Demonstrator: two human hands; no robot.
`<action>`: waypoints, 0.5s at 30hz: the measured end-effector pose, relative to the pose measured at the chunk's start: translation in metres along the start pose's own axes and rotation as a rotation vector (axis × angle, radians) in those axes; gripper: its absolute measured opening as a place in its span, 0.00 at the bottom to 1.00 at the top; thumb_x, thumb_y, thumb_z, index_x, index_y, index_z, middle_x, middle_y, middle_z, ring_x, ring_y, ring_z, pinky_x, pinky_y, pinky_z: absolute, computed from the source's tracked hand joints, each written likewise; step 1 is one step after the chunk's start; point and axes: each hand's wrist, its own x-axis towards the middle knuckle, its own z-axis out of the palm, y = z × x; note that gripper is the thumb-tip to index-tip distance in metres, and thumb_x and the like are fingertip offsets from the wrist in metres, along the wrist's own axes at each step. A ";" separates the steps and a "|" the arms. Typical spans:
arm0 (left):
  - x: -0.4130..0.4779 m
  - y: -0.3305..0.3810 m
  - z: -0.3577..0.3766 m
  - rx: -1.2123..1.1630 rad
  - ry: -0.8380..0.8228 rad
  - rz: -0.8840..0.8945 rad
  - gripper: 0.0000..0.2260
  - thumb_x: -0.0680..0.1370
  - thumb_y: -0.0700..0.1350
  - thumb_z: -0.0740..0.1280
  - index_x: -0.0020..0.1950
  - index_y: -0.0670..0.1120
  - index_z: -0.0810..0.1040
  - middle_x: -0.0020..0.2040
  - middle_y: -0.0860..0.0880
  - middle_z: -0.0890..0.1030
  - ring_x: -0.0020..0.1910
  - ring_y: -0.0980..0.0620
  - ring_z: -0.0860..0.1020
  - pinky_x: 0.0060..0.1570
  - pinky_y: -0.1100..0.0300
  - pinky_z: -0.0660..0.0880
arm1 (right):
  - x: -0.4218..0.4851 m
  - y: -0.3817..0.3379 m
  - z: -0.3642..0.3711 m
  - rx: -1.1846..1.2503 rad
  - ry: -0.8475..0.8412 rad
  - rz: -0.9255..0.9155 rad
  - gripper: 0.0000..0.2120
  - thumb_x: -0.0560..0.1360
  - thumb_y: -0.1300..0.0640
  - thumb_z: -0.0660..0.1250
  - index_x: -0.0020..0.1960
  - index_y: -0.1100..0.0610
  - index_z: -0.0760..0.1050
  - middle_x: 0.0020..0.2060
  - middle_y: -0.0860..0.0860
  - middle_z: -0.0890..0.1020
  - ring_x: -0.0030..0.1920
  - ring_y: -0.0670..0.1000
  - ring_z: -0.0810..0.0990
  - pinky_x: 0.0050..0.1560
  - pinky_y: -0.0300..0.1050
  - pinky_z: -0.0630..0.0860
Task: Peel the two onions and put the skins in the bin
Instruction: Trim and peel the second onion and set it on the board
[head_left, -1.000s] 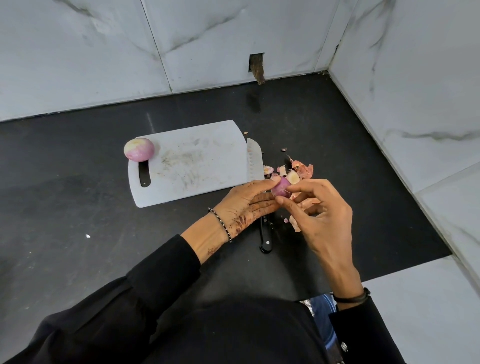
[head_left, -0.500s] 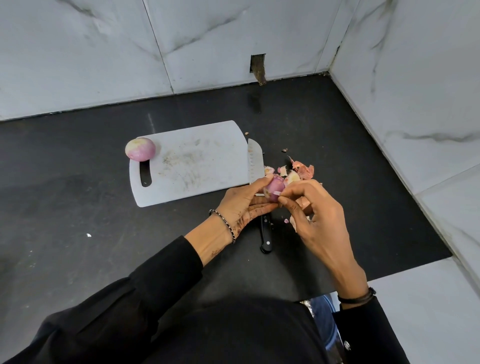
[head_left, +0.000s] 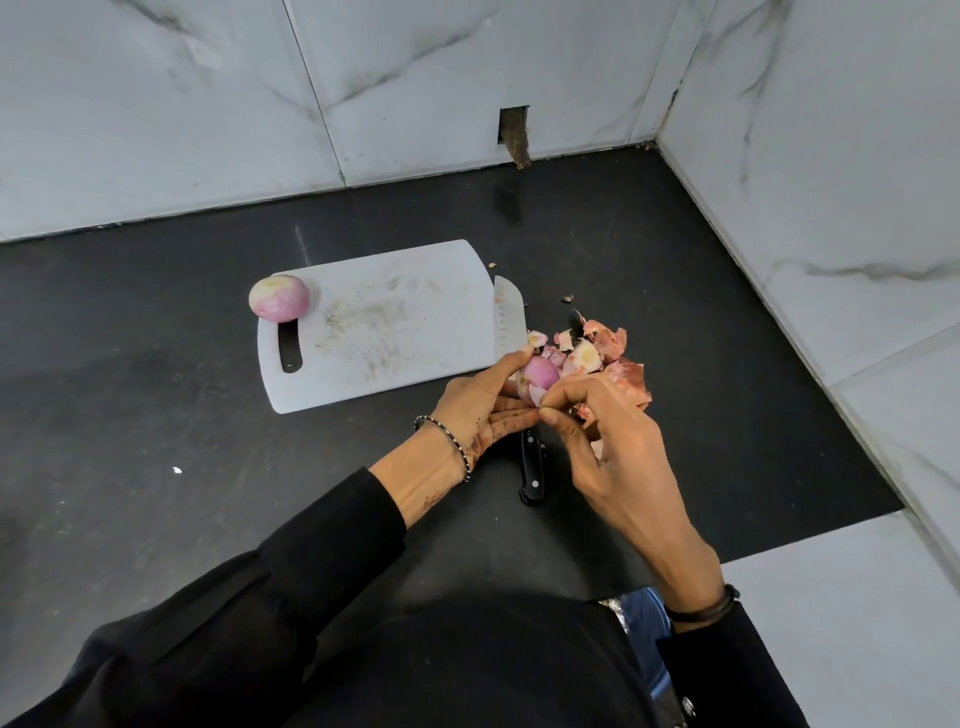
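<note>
The dark surface (head_left: 156, 364) carries a white cutting board (head_left: 395, 322) with one peeled onion (head_left: 279, 297) at its handle corner. The left hand (head_left: 478, 405) cups the second onion (head_left: 540, 373) above the knife (head_left: 508, 317). Since a second ago, the right hand (head_left: 608, 441) has shifted to pinch a loose flap (head_left: 536, 396), so peeling looks nearly done. The onion shows glossy purple, mostly bare. The skins (head_left: 613, 345) are heaped just beyond it.

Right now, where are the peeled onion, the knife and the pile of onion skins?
peeled onion (head_left: 279, 297), head view, middle of its rounded side.
knife (head_left: 506, 319), head view, flat of its blade.
pile of onion skins (head_left: 609, 340), head view, a brownish flake on its far side.
</note>
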 end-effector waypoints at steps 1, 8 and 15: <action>0.000 0.001 0.000 0.006 -0.019 -0.016 0.12 0.75 0.50 0.73 0.48 0.40 0.80 0.30 0.47 0.83 0.30 0.53 0.83 0.34 0.60 0.82 | 0.000 -0.001 0.001 0.016 0.005 -0.001 0.04 0.80 0.60 0.70 0.54 0.57 0.79 0.50 0.46 0.81 0.52 0.49 0.80 0.48 0.51 0.79; -0.005 0.007 0.000 0.018 -0.160 0.011 0.20 0.75 0.47 0.73 0.63 0.39 0.78 0.43 0.45 0.86 0.39 0.53 0.84 0.39 0.60 0.82 | 0.002 -0.004 0.000 0.104 0.020 0.069 0.04 0.80 0.59 0.69 0.54 0.56 0.79 0.50 0.46 0.82 0.53 0.48 0.81 0.53 0.48 0.79; -0.001 0.003 -0.002 -0.066 -0.086 -0.092 0.20 0.76 0.52 0.71 0.54 0.35 0.78 0.40 0.39 0.84 0.37 0.48 0.85 0.37 0.58 0.82 | 0.002 -0.006 -0.007 0.255 0.013 0.216 0.03 0.82 0.55 0.67 0.54 0.53 0.77 0.48 0.42 0.82 0.48 0.50 0.81 0.46 0.48 0.80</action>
